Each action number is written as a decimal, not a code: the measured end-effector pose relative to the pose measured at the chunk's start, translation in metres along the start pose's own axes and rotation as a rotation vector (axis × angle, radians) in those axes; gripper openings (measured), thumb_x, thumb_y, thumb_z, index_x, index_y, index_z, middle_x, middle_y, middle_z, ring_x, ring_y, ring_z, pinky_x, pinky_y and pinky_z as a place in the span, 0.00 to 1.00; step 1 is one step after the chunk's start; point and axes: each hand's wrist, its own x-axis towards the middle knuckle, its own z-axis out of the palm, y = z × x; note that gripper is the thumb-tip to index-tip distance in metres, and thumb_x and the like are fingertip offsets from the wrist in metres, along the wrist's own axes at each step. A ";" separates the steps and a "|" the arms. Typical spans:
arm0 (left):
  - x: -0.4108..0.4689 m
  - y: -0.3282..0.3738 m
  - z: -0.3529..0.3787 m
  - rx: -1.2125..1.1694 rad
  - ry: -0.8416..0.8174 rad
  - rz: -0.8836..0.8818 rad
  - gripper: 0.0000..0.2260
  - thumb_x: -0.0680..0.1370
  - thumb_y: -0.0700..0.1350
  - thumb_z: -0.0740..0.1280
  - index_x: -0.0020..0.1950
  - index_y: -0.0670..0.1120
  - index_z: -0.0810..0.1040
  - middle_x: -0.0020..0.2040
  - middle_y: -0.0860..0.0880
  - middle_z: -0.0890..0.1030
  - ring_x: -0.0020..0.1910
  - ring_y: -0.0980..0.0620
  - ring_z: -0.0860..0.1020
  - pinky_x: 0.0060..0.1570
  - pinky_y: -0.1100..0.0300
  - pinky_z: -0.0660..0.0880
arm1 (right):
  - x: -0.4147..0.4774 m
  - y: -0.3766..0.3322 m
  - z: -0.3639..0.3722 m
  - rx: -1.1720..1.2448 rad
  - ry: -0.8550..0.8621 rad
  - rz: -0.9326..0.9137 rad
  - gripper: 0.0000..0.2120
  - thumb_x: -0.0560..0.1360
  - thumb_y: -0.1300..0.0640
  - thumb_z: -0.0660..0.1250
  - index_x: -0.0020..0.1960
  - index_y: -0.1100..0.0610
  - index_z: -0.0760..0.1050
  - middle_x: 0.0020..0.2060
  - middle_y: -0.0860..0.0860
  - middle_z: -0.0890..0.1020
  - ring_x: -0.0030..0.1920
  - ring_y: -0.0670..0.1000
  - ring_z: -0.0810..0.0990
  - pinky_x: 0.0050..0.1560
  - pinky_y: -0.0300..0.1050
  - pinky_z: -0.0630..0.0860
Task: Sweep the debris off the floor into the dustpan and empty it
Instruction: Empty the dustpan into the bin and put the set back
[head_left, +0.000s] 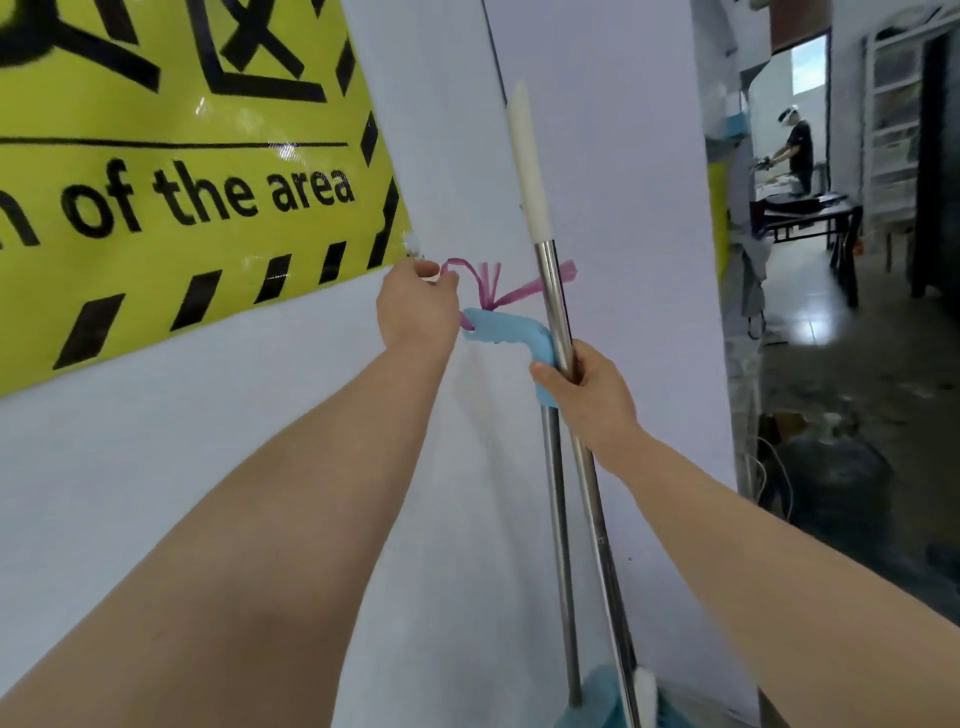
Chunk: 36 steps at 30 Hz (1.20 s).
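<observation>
My right hand (589, 397) grips two steel poles together against the white wall. One is the broom handle (550, 291) with a cream grip (525, 161) at its top. The other is the dustpan pole (558, 519), which ends in a bent light-blue handle (501, 330). A pink string loop (480, 283) is tied to that blue handle. My left hand (415, 306) pinches the loop at a small fixing on the wall, just below the banner's corner. The blue dustpan (602, 696) shows at the bottom edge.
A yellow banner (171, 171) with black print covers the wall at upper left. To the right, a doorway opens onto a dark tiled floor (831, 332) with a dark bag (831, 478), a table (810, 213) and a person working far off.
</observation>
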 end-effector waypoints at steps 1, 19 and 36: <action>0.011 0.004 0.004 0.020 0.023 -0.005 0.13 0.77 0.48 0.67 0.59 0.46 0.78 0.55 0.49 0.82 0.53 0.50 0.80 0.56 0.54 0.76 | 0.013 -0.002 0.002 0.005 -0.024 -0.011 0.07 0.75 0.48 0.69 0.46 0.52 0.77 0.32 0.45 0.75 0.35 0.48 0.73 0.41 0.49 0.73; 0.113 0.003 0.028 0.605 0.064 0.050 0.08 0.78 0.40 0.66 0.54 0.41 0.82 0.48 0.43 0.83 0.50 0.44 0.81 0.39 0.59 0.70 | 0.113 0.012 0.040 0.001 -0.164 -0.057 0.04 0.76 0.47 0.68 0.47 0.46 0.75 0.30 0.43 0.74 0.36 0.48 0.74 0.43 0.48 0.74; 0.071 -0.025 0.041 0.653 0.017 0.070 0.10 0.78 0.38 0.61 0.55 0.41 0.81 0.52 0.42 0.82 0.53 0.43 0.80 0.46 0.56 0.72 | 0.079 0.045 0.049 -0.064 -0.233 0.039 0.11 0.77 0.48 0.67 0.39 0.48 0.69 0.31 0.45 0.73 0.36 0.49 0.73 0.41 0.49 0.72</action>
